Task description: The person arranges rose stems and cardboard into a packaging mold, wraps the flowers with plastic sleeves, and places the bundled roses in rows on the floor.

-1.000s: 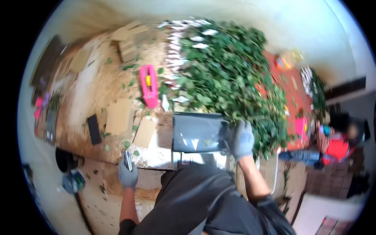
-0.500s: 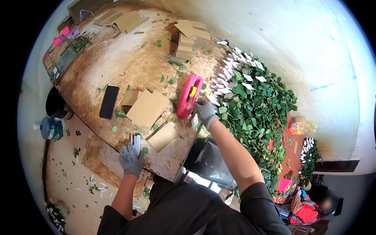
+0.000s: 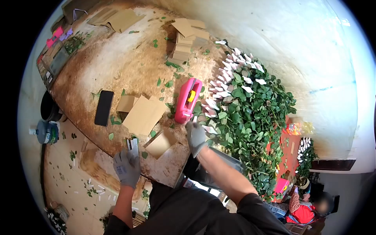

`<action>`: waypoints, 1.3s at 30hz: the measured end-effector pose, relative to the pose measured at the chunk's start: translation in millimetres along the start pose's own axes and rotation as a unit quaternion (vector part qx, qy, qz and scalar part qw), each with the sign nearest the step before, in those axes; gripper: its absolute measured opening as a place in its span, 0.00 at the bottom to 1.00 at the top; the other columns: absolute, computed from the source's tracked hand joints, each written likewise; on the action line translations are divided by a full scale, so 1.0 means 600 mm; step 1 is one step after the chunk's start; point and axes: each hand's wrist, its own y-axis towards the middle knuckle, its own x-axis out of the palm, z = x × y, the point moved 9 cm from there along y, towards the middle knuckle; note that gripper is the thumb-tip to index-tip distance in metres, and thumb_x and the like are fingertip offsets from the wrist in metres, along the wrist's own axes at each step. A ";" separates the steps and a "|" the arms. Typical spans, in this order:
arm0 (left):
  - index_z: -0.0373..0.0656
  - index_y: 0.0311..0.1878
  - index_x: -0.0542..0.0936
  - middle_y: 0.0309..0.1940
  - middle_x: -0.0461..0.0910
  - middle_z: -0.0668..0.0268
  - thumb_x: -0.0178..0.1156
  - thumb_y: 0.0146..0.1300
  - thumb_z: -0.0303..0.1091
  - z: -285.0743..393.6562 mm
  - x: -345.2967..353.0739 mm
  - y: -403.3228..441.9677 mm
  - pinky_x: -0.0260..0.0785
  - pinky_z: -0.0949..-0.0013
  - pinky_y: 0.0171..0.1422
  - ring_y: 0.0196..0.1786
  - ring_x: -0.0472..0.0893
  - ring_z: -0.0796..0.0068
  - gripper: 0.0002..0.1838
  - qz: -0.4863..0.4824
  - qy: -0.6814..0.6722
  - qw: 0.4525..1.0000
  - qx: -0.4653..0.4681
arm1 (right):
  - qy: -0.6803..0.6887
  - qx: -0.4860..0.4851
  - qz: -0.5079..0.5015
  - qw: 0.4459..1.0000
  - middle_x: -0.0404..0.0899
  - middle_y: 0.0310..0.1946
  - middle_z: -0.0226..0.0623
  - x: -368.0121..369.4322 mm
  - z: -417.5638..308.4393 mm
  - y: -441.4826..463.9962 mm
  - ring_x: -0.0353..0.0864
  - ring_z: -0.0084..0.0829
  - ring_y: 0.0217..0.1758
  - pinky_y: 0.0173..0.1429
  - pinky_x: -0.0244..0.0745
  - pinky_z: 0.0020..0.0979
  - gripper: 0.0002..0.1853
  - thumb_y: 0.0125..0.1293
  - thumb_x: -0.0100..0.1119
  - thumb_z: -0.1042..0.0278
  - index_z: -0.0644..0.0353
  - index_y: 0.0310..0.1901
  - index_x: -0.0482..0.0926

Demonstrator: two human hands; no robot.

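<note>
My left hand, in a grey glove, is at the front table edge, fingers closed around a silver stapler. My right hand, also gloved, is at the near end of a pink tape dispenser with a yellow core. Its fingers are bent together, and what they hold, if anything, is hidden. Brown cardboard pieces lie between the hands, with a folded card close to the stapler. Right of the dispenser is a big pile of leafy rose stems, their heads in white sleeves.
A black phone lies on the wooden table at left. A stack of cardboard is farther back, with loose leaves around. A water bottle stands beyond the left edge. A person in red is at the lower right.
My right hand has moved down and left, from beside the dispenser to its near end. The left hand stays at the stapler. The whole view has shifted slightly.
</note>
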 end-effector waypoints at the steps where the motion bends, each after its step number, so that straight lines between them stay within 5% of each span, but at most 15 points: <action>1: 0.38 0.67 0.72 0.55 0.74 0.47 0.69 0.60 0.42 0.006 -0.005 -0.001 0.65 0.44 0.63 0.59 0.72 0.44 0.34 0.014 -0.001 1.000 0.011 | 0.095 0.135 -0.039 0.986 0.79 0.28 0.39 0.031 0.035 -0.017 0.75 0.31 0.26 0.30 0.73 0.36 0.16 0.74 0.59 0.57 0.62 0.34 0.80; 4: 0.38 0.68 0.72 0.56 0.73 0.47 0.69 0.61 0.42 0.035 -0.022 -0.001 0.64 0.44 0.64 0.60 0.72 0.44 0.34 0.034 -0.003 0.998 0.046 | 0.273 0.307 -0.172 0.895 0.77 0.26 0.35 0.120 0.045 -0.046 0.75 0.30 0.23 0.27 0.73 0.33 0.12 0.75 0.56 0.61 0.57 0.34 0.78; 8: 0.36 0.68 0.73 0.57 0.74 0.47 0.69 0.62 0.40 0.102 -0.068 0.011 0.65 0.44 0.66 0.60 0.72 0.43 0.33 0.071 -0.031 0.989 0.123 | 0.157 0.243 -0.279 0.916 0.76 0.24 0.31 0.170 0.008 -0.030 0.72 0.26 0.22 0.26 0.68 0.31 0.09 0.76 0.56 0.63 0.55 0.36 0.78; 15: 0.34 0.61 0.79 0.55 0.76 0.48 0.68 0.62 0.33 0.139 -0.088 0.003 0.68 0.47 0.64 0.57 0.75 0.45 0.25 0.034 -0.090 0.984 0.153 | 0.246 0.021 -0.203 0.947 0.73 0.26 0.24 -0.106 -0.132 -0.135 0.69 0.18 0.27 0.31 0.65 0.24 0.11 0.80 0.54 0.66 0.60 0.37 0.77; 19: 0.35 0.59 0.81 0.55 0.78 0.52 0.68 0.60 0.30 0.202 -0.082 0.001 0.68 0.50 0.65 0.58 0.75 0.49 0.23 -0.014 -0.130 0.965 0.227 | 0.048 -0.014 -0.058 0.997 0.76 0.25 0.23 -0.305 -0.095 -0.213 0.71 0.13 0.25 0.28 0.66 0.21 0.14 0.81 0.55 0.59 0.60 0.41 0.80; 21: 0.36 0.60 0.80 0.55 0.77 0.53 0.69 0.60 0.30 0.247 -0.078 -0.004 0.67 0.49 0.66 0.58 0.75 0.50 0.24 -0.039 -0.140 0.949 0.280 | 0.056 0.205 -0.042 0.976 0.76 0.20 0.27 -0.328 -0.044 -0.262 0.74 0.21 0.25 0.29 0.69 0.28 0.17 0.78 0.60 0.56 0.64 0.38 0.83; 23: 0.38 0.62 0.79 0.56 0.77 0.54 0.69 0.61 0.30 0.290 -0.083 -0.007 0.66 0.49 0.67 0.58 0.75 0.50 0.25 -0.045 -0.127 0.941 0.310 | -0.110 0.127 -0.085 0.982 0.84 0.24 0.36 -0.321 0.007 -0.273 0.83 0.27 0.28 0.35 0.76 0.33 0.18 0.78 0.59 0.55 0.64 0.43 0.87; 25: 0.38 0.62 0.79 0.56 0.77 0.55 0.69 0.61 0.31 0.334 -0.090 -0.014 0.66 0.48 0.66 0.58 0.75 0.50 0.25 -0.042 -0.132 0.921 0.364 | -0.244 0.095 -0.071 0.962 0.89 0.35 0.48 -0.324 0.021 -0.291 0.90 0.45 0.42 0.51 0.81 0.43 0.21 0.78 0.56 0.50 0.60 0.48 0.88; 30: 0.39 0.60 0.79 0.53 0.78 0.55 0.69 0.61 0.34 0.385 -0.092 -0.030 0.66 0.48 0.65 0.56 0.76 0.50 0.24 -0.064 -0.162 0.900 0.400 | -0.349 0.016 -0.170 0.921 0.88 0.47 0.49 -0.333 0.081 -0.312 0.86 0.54 0.52 0.57 0.79 0.50 0.22 0.76 0.53 0.44 0.52 0.53 0.88; 33: 0.40 0.60 0.79 0.52 0.78 0.55 0.69 0.60 0.34 0.379 -0.074 -0.044 0.65 0.47 0.65 0.56 0.76 0.50 0.24 -0.088 -0.171 0.898 0.395 | -0.405 0.121 -0.153 0.893 0.88 0.45 0.51 -0.399 0.085 -0.348 0.87 0.52 0.52 0.57 0.79 0.51 0.22 0.77 0.52 0.45 0.54 0.51 0.87; 35: 0.40 0.60 0.79 0.55 0.79 0.56 0.69 0.61 0.38 0.395 -0.058 -0.046 0.65 0.48 0.66 0.56 0.77 0.51 0.25 -0.123 -0.171 0.894 0.394 | -0.391 0.058 -0.115 0.911 0.88 0.42 0.52 -0.408 0.073 -0.359 0.87 0.53 0.48 0.53 0.80 0.52 0.21 0.76 0.54 0.47 0.57 0.48 0.87; 39: 0.40 0.63 0.80 0.66 0.78 0.59 0.68 0.62 0.44 0.512 -0.011 -0.092 0.66 0.50 0.70 0.62 0.76 0.52 0.29 -0.268 -0.213 0.793 0.504 | -0.358 0.015 -0.018 0.933 0.85 0.35 0.53 -0.411 -0.008 -0.324 0.86 0.56 0.39 0.42 0.78 0.52 0.17 0.75 0.59 0.53 0.60 0.39 0.81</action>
